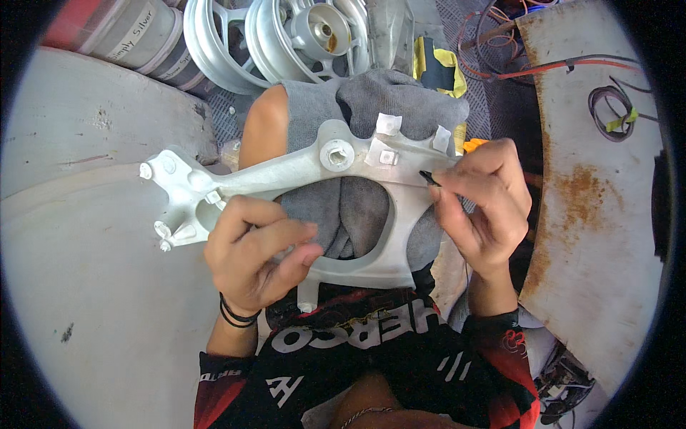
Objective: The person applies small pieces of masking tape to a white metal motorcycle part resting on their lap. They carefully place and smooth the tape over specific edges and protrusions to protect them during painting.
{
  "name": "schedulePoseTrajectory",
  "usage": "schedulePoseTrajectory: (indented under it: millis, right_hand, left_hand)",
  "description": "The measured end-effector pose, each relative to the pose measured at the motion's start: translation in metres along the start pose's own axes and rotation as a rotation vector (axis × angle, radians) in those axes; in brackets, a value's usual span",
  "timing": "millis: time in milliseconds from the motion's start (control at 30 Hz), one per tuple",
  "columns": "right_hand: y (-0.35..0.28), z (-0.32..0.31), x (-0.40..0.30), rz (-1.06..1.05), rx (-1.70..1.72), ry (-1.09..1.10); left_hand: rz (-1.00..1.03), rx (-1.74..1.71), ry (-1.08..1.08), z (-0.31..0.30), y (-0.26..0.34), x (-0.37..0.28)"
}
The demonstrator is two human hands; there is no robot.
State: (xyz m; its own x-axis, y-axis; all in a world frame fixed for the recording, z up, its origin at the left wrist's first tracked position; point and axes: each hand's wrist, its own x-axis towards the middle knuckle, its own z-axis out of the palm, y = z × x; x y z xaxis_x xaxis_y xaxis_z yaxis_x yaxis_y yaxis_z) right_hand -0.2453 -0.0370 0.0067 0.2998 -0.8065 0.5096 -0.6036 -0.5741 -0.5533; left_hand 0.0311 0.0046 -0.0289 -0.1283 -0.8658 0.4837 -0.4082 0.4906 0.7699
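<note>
A motorcycle swingarm (375, 268), pale silver-white, lies across my lap, with white masking tape over several of its bosses and holes. Loose-edged tape squares (389, 124) stick to its upper right section, around a small taped lug (388, 157). My right hand (485, 198) pinches a small, dark, thin piece (427, 177), perhaps a blade, between thumb and forefinger, at the arm's right end. Over the lower left of the frame opening is my left hand (260, 249), its fingers curled and its thumb close to the forefinger. Whether anything tiny sits between them cannot be made out.
Two silver wheels (262, 43) stand beyond my knees, beside labelled paint pails (123, 32). Yellow-and-black material (439, 67) lies on the floor. To the right is a rust-stained panel (584, 204) with a coiled cable (613, 112) and an orange hose (563, 68). A pale surface (107, 268) fills the left.
</note>
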Motion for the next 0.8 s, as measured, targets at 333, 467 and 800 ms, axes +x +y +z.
schedulePoseTrajectory:
  millis: [333,467,800]
  right_hand:
    - [-0.004,0.024,0.013,0.040,-0.007,-0.170]
    - [-0.005,0.038,0.017,0.016,-0.055,-0.114]
    - [0.004,0.003,0.007,0.384,0.617,0.168]
  left_hand:
    - [0.018,-0.090,0.043,-0.005,0.004,0.021]
    - [0.023,-0.115,0.047,0.000,0.001,0.022]
    - [-0.090,0.193,-0.094,0.007,0.017,0.057]
